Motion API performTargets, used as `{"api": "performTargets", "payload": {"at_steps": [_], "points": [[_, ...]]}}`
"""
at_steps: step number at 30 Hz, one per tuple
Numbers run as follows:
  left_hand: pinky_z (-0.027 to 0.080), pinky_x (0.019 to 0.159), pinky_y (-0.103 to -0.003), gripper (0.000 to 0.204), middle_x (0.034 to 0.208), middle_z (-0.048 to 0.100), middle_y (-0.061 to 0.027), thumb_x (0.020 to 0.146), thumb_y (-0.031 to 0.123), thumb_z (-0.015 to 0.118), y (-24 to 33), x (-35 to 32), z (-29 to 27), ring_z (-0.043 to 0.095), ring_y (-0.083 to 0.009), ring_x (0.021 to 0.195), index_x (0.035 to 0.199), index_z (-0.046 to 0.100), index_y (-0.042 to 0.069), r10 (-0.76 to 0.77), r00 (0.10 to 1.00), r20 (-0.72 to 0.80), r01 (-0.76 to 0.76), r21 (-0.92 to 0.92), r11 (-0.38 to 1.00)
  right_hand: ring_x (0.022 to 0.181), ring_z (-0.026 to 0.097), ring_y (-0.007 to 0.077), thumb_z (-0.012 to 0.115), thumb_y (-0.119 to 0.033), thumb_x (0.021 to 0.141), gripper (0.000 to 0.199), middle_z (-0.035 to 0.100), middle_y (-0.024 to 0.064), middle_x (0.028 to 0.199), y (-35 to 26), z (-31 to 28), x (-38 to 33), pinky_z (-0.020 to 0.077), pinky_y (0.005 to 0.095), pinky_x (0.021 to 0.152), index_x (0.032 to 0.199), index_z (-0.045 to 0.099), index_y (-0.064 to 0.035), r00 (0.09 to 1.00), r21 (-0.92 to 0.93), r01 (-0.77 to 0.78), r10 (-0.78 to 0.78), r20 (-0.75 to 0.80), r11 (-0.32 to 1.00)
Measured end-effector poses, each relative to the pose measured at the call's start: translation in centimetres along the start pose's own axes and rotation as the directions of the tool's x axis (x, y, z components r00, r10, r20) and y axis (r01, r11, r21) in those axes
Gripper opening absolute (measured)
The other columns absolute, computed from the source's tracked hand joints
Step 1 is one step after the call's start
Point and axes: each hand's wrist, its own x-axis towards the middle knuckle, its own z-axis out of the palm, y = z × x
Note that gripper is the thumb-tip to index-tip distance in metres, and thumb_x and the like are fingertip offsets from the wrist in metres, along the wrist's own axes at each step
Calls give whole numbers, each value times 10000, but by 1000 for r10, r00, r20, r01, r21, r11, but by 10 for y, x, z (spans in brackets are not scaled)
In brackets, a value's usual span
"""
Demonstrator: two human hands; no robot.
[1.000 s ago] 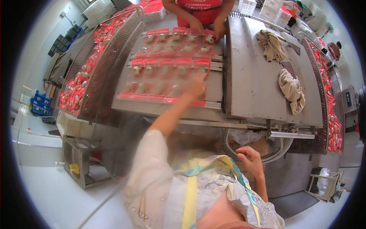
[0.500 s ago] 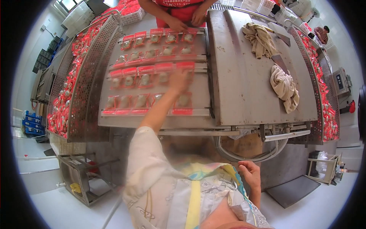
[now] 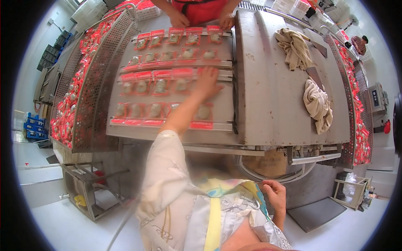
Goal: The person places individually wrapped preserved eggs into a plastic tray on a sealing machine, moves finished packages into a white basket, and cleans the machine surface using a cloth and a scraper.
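My left hand [image 3: 208, 83] reaches over the sealing table, palm down with fingers stretched, at the right end of the third row of pouches. It covers most of the pouch beneath, so I cannot tell whether it presses on it. Clear pouches with red bands, each holding a greenish-grey egg-shaped item, lie in rows across metal bars; one pouch [image 3: 204, 112] is at the near right corner, just below my wrist. My right hand [image 3: 275, 195] hangs low beside my apron [image 3: 228, 186], away from the table, its fingers loosely curled with nothing visible in them.
Perforated metal bins full of red pouches flank the table, left [image 3: 69, 113] and right [image 3: 360, 125]. Two beige cloths [image 3: 293, 48] and scrapers lie on the metal lid [image 3: 268, 83]. Across the table, a co-worker in a red apron [image 3: 199, 14] has both hands at the far edge.
My left hand has shifted slightly up at the right-end pouch, and its fingers show more plainly. The co-worker's hands have moved apart along the far edge. My right hand stays low.
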Motion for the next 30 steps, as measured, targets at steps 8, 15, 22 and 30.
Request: {"api": "performTargets", "payload": {"at_steps": [8,15,22,30], "points": [[274,1043,-471,661,1319,410,-198,809,514,552,-13,0,9,317,-382,1267,1281,441,66,-228,969,-98,232,33,972,762,564,66,605,-38,818,151,637,11,851,-2,-10,8,451,202,689,948,648,26,997,-39,71,-73,-40,997],[220,1060,-510,686,1378,349,-213,841,566,470,1,-9,4,227,-421,1311,1362,384,129,-181,980,-79,190,121,974,800,569,85,619,-16,785,162,626,19,854,-19,-47,-1,452,218,714,942,648,7,994,-90,100,-103,-33,991],[237,1046,-515,603,1368,354,-217,814,394,605,27,-69,-20,246,-441,1291,1276,459,35,-67,950,-305,37,-101,994,913,576,158,514,6,851,227,598,56,1006,23,-196,25,467,272,812,1062,595,-23,725,-414,204,-421,-545,887],[301,1027,-475,395,1255,463,-187,802,219,637,104,-204,-55,355,-389,1248,1127,530,20,-93,965,-246,-20,-422,906,1235,397,312,515,89,689,531,474,120,1281,37,-286,95,304,383,1055,1203,512,-43,673,-993,-27,-732,-103,114]]}}
